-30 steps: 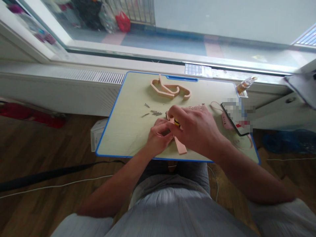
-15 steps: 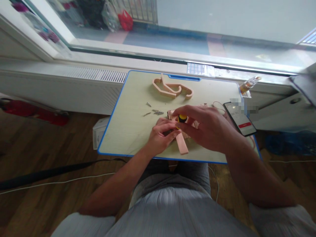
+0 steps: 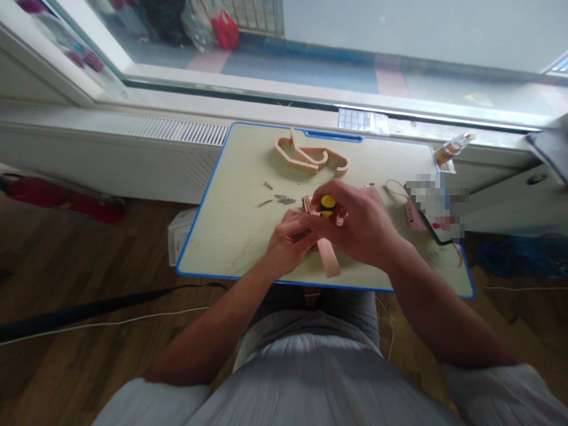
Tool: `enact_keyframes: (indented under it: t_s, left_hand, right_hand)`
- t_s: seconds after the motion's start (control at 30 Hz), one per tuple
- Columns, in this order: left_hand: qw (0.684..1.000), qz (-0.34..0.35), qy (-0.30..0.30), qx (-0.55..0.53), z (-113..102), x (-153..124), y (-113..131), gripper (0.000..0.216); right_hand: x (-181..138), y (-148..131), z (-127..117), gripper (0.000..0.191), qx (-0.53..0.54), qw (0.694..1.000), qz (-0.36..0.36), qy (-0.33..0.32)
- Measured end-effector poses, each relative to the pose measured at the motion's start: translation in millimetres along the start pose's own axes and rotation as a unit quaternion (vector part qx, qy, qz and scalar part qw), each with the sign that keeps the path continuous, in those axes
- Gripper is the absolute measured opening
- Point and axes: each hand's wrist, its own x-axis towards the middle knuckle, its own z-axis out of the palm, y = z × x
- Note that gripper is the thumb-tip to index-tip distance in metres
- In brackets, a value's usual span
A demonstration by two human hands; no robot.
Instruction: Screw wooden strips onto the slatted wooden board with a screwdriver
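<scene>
My right hand (image 3: 361,220) is closed around a screwdriver with a yellow and black handle (image 3: 328,205), its butt facing up at me. Close beside it on the left, my left hand (image 3: 290,239) has its fingers drawn together at the lower end of the tool; what they pinch is hidden. Beneath both hands lies a light wooden piece (image 3: 328,259), one flat arm of it pointing toward me. Several loose screws (image 3: 284,199) are scattered left of the work. The screwdriver's tip is out of sight behind my fingers.
Curved wooden parts (image 3: 306,158) lie at the back of the blue-edged folding table (image 3: 231,219). On the right are a phone (image 3: 437,216), partly blurred out, and a pink device with a cord (image 3: 415,218). A clear bottle (image 3: 455,148) stands at the far right corner.
My right hand has turned around the screwdriver and shifted slightly left, its fingers now overlapping the left hand's. More of the pink device shows. My left hand stays nearly still.
</scene>
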Motion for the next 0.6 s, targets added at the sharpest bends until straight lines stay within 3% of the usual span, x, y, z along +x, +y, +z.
enact_keyframes:
  t_s: [0.1,0.23,0.4,0.6]
  left_hand:
    - [1.000,0.003,-0.010,-0.002,0,1,6,0.032]
    - [0.999,0.009,-0.031,-0.001,-2,3,7,0.027]
    - [0.998,0.014,-0.052,0.029,-5,4,5,0.028]
    - [0.986,0.072,-0.083,0.123,-7,3,7,0.030]
  right_hand:
    - [0,4,-16,0.047,0.082,0.995,-0.004,-0.049]
    - [4,9,-22,0.036,0.128,0.988,-0.007,-0.084]
    - [16,8,-8,0.024,0.037,0.999,-0.017,-0.025]
    - [22,10,0,0.029,-0.053,0.997,-0.058,-0.014]
